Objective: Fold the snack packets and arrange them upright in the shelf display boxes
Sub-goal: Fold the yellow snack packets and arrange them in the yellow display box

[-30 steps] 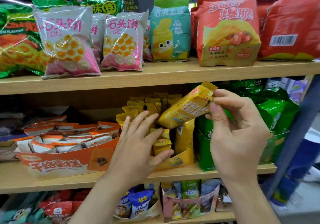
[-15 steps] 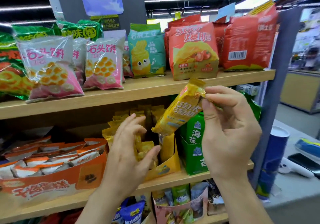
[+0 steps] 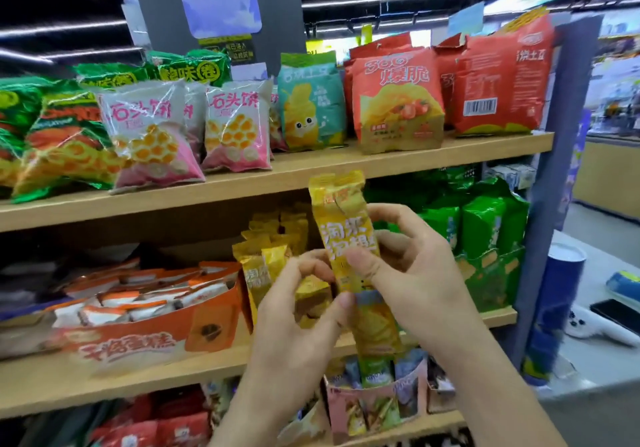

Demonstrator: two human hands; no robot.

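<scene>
**Shop snack shelves: one yellow packet held in both hands**

Wooden shelves fill the frame, with a grey counter at the right edge. On the top board stand pink biscuit bags, a teal bag and red crisp bags. The green bags at the far left are cut off by the frame.

At centre frame a long yellow snack packet stands almost upright in the air before the middle shelf, leaning slightly. The right hand grips its middle, thumb pressed flat on the front and fingers curled behind. The thumb covers part of the printed lettering. The left hand pinches the packet's left edge lower down, fingers bent in. The packet's lower end is blurred.

Behind the hands, more yellow packets stand on the middle shelf. Their display box is almost wholly hidden by the left hand. To the left, an orange display box holds white and orange packets lying flat. Green packets stand at the right.

Below, a pink box of small packets is partly covered by the wrists. A blue canister and a dark phone are on the counter, both soft with blur.
</scene>
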